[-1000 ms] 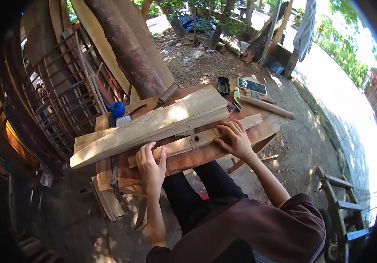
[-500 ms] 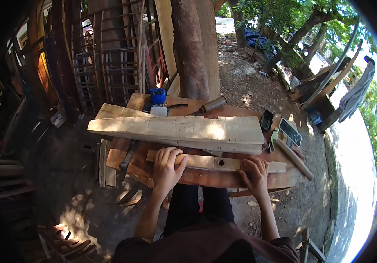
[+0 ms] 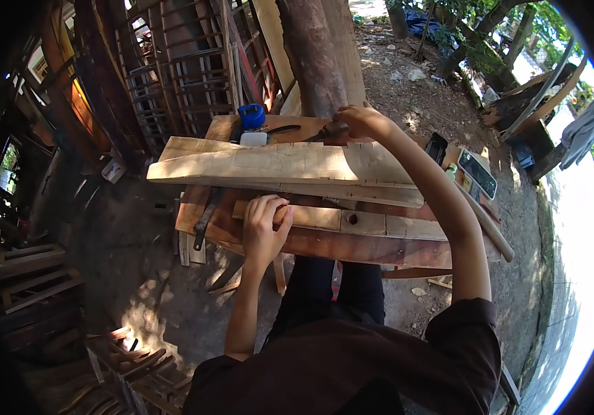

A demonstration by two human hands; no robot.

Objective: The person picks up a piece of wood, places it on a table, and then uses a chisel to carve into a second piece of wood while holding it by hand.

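Note:
My left hand (image 3: 264, 225) is closed over the left end of a narrow wooden bar (image 3: 316, 217), which lies along the near side of the bench. A dark round hole shows in the bar, with pencil-like lines across it. Stretched over the boards, my right hand (image 3: 367, 123) is at the far edge, its fingers around a thick wooden handle (image 3: 334, 131) that looks like a chisel's. The blade end points left and is partly hidden. Between my hands lies a wide pale board (image 3: 269, 164), stacked on another.
The wooden bench (image 3: 380, 252) also carries a blue-topped container (image 3: 251, 115), a phone (image 3: 478, 173), a black case (image 3: 436, 147) and a long-handled hammer (image 3: 484, 218), partly behind my forearm. A dark flat tool (image 3: 203, 225) lies left. A tree trunk (image 3: 314, 55) stands behind.
My right hand has left the bar's right end and reached across the boards to the wooden handle. The left hand stays on the bar. The view has shifted slightly.

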